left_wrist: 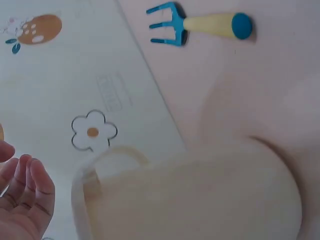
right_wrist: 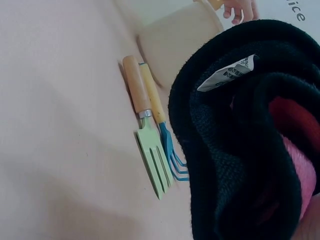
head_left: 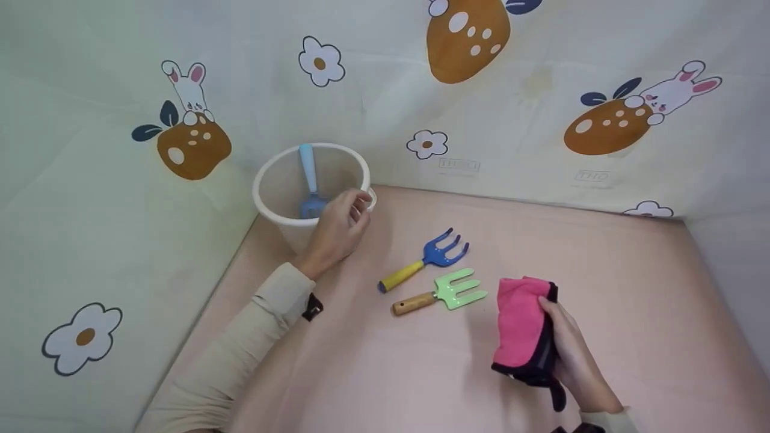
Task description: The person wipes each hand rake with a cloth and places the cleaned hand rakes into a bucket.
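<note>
My left hand (head_left: 338, 231) is at the near right side of the white bucket (head_left: 283, 220), above its rim in the head view. Its fingers are loosely bent with nothing between them. Inside the bucket leans a light blue hand tool (head_left: 308, 168), its lower part partly hidden. At the right, my right hand (head_left: 574, 355) grips a folded pink cloth item (head_left: 520, 319) with black edging. In the right wrist view its black border (right_wrist: 200, 130) and a white label (right_wrist: 228, 73) show close up; what kind of item it is I cannot tell.
A blue hand fork (head_left: 442, 252) with a yellow handle and a green hand fork (head_left: 457, 291) with a wooden handle lie side by side between my hands. Printed sheet walls (head_left: 373, 108) enclose the pinkish surface (head_left: 361, 373); the bucket stands in their corner.
</note>
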`<state>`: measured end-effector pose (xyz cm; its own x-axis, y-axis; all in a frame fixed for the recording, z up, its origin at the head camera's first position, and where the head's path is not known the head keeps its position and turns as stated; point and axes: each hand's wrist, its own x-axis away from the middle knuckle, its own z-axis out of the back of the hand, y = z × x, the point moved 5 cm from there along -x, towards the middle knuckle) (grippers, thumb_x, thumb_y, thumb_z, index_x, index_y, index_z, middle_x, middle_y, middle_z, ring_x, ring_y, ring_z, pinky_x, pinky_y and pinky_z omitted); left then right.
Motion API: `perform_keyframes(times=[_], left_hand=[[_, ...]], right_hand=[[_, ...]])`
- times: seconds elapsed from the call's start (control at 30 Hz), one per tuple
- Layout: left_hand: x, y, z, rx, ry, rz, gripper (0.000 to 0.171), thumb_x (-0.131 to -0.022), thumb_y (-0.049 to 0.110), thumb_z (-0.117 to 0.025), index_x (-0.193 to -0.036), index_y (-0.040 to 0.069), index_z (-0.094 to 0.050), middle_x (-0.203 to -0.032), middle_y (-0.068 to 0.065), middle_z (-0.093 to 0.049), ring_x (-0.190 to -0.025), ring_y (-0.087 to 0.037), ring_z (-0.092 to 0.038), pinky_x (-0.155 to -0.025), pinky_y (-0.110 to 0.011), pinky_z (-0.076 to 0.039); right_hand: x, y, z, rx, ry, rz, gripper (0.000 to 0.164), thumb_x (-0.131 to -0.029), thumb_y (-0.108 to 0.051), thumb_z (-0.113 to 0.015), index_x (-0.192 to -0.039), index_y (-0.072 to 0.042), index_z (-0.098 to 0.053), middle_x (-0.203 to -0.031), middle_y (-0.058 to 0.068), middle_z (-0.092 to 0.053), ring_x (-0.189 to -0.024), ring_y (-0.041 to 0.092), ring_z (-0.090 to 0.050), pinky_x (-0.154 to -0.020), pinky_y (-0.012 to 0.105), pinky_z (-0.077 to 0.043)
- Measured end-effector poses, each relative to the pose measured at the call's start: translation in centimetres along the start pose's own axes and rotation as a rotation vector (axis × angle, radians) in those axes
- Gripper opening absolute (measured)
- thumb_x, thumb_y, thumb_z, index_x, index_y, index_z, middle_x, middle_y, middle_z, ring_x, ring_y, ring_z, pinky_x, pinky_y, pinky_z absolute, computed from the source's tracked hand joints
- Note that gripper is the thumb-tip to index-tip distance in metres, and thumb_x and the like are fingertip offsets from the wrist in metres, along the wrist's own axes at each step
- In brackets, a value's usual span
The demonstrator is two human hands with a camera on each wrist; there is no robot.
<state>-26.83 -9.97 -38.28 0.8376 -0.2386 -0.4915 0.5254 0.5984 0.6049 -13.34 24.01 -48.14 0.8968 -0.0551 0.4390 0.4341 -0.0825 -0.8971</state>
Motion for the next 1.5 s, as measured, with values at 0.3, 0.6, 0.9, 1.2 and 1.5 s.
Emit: perform_keyframes(times=[0.3,0.6,0.9,1.2,1.5], left_hand=[[3.7,0.2,-7.8,-0.054,-0.348,0.159,0.019,-0.091,0.014,-0.056,-0.109,0.011,-0.057,-0.096,-0.002,-0.059,-0.085,-0.012,-0.056,-0.073,-0.023,-0.049],[6.5,-0.2,-14.2,-0.1,-0.6,0.269,0.035,-0.089,0.026,-0.059,-0.119,0.01,-0.054,-0.107,-0.003,-0.056,-0.094,-0.014,-0.052,-0.08,-0.028,-0.047],[8.4,-0.4,-17.3,-0.313,-0.594,0.092,0.038,-0.087,0.029,-0.064,-0.114,0.004,-0.052,-0.108,-0.007,-0.053,-0.097,-0.018,-0.051,-0.087,-0.03,-0.045],[8.5,-2.1,-18.4,-0.236,-0.642,0.183,0.033,-0.087,0.034,-0.064,-0.104,0.009,-0.049,-0.091,0.001,-0.043,-0.082,-0.011,-0.042,-0.072,-0.026,-0.04],[7.7,-2.2,-18.6,-0.133,-0.718,0.298,0.027,-0.085,0.026,-0.067,-0.099,0.005,-0.058,-0.083,0.0,-0.051,-0.074,-0.009,-0.045,-0.065,-0.021,-0.04]], right_hand=[[-0.1,0.1,-0.1,0.008,-0.009,-0.011,0.056,-0.098,-0.049,-0.032,-0.141,-0.015,-0.021,-0.108,-0.004,-0.038,-0.097,0.011,-0.04,-0.085,0.026,-0.035],[-0.2,0.1,-0.3,-0.026,-0.027,-0.004,0.054,-0.099,-0.047,-0.032,-0.141,-0.015,-0.021,-0.108,-0.005,-0.039,-0.097,0.009,-0.041,-0.086,0.025,-0.036],[0.0,0.3,-0.1,-0.017,-0.025,0.008,0.049,-0.099,-0.046,-0.033,-0.137,-0.017,-0.027,-0.103,-0.005,-0.041,-0.093,0.01,-0.043,-0.083,0.026,-0.038],[0.0,0.4,-0.3,-0.041,-0.03,0.007,0.048,-0.099,-0.045,-0.034,-0.137,-0.017,-0.028,-0.105,-0.005,-0.041,-0.095,0.009,-0.043,-0.085,0.025,-0.037],[-0.1,0.4,-0.5,-0.023,-0.037,-0.001,0.057,-0.098,-0.047,-0.033,-0.144,-0.016,-0.019,-0.113,-0.003,-0.038,-0.101,0.011,-0.04,-0.088,0.026,-0.035]])
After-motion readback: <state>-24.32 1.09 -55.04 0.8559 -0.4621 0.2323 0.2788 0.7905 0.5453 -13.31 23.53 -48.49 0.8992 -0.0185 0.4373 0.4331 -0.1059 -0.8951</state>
